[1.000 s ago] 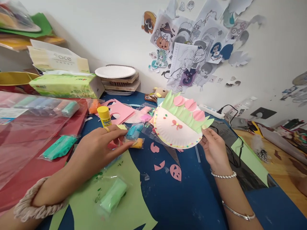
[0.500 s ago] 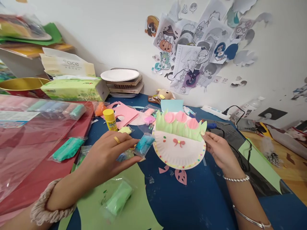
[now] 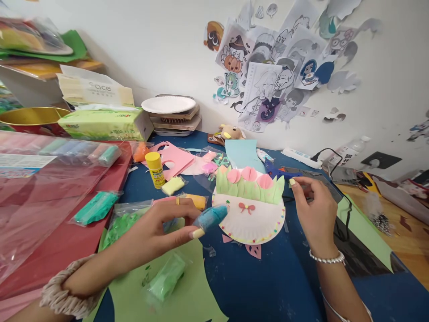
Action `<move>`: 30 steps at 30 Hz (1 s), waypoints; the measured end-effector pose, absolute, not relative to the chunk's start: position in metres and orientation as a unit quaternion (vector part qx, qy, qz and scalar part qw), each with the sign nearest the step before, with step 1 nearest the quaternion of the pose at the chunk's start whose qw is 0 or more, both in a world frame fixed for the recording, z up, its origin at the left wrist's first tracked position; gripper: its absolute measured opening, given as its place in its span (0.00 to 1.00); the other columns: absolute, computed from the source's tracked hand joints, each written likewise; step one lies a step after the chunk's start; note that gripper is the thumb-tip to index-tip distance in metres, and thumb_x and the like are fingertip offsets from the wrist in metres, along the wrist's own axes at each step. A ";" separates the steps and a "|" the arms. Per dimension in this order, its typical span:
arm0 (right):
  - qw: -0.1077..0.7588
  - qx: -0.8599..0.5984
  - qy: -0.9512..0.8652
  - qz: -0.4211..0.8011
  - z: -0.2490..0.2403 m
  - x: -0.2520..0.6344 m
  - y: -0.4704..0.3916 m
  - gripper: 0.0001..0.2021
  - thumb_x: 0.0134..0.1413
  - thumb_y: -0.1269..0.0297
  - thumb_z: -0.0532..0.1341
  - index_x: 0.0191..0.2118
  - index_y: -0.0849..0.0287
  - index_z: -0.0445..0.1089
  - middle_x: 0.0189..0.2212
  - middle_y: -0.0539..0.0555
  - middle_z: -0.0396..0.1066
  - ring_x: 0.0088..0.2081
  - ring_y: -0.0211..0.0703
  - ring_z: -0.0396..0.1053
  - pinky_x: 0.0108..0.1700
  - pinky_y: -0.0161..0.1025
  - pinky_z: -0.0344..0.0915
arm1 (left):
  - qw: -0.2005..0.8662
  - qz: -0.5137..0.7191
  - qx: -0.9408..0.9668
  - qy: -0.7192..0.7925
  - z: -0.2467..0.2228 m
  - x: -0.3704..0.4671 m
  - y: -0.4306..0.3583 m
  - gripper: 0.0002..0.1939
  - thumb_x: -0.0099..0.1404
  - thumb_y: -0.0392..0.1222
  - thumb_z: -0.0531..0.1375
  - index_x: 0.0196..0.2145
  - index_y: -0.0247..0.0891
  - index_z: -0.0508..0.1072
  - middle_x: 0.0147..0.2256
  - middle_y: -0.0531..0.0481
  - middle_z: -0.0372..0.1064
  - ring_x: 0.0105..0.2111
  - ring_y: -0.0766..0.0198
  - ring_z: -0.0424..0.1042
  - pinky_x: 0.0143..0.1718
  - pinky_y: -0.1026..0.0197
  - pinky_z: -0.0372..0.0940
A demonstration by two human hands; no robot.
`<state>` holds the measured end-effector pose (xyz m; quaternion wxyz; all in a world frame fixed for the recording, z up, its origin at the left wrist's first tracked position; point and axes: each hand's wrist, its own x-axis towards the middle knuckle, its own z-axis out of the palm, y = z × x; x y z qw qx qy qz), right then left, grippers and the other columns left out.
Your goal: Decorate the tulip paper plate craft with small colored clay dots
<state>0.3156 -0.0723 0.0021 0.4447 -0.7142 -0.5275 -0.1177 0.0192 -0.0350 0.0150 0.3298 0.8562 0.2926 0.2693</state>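
My left hand pinches a small plastic packet of blue clay between thumb and fingers, over the left edge of the paper-plate basket. That basket is half a white plate with coloured dots along its rim, a red bow, green paper grass and pink paper flowers. It lies on the table. Just right of it, my right hand is raised with thumb and fingers apart, holding nothing and not touching the basket. Packets of green clay and yellow clay lie near my left hand.
A glue stick stands by pink paper scraps. Light green paper covers the front of the table. At left, a clay bag and a teal clay packet lie on red material. A black cable runs at right.
My right hand has let go of the basket and moved slightly right. The basket has come down onto the table. My left hand still holds the blue clay packet, now turned and slightly lower.
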 end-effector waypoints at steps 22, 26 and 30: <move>0.373 -0.440 -0.805 0.143 -0.002 0.207 -0.077 0.10 0.56 0.68 0.53 0.43 0.59 0.64 0.37 0.55 0.70 0.35 0.41 0.68 0.37 0.40 0.68 | 0.154 0.365 0.876 0.273 0.000 0.020 -0.036 0.10 0.61 0.39 0.57 0.40 0.36 0.71 0.35 0.47 0.73 0.36 0.65 0.72 0.37 0.67 0.66; 0.392 -0.451 -0.782 0.176 -0.002 0.205 -0.078 0.10 0.55 0.68 0.53 0.43 0.58 0.64 0.35 0.55 0.70 0.29 0.38 0.67 0.32 0.38 0.68 | 0.168 0.382 0.868 0.269 0.003 0.021 -0.036 0.09 0.61 0.34 0.56 0.37 0.35 0.74 0.35 0.46 0.73 0.35 0.66 0.72 0.35 0.70 0.67; 0.405 -0.452 -0.768 0.201 -0.003 0.204 -0.079 0.09 0.54 0.67 0.54 0.42 0.60 0.65 0.34 0.55 0.70 0.28 0.37 0.67 0.29 0.36 0.67 | 0.193 0.383 0.858 0.281 0.008 0.021 -0.038 0.09 0.61 0.32 0.55 0.36 0.36 0.75 0.33 0.49 0.74 0.33 0.69 0.73 0.33 0.73 0.67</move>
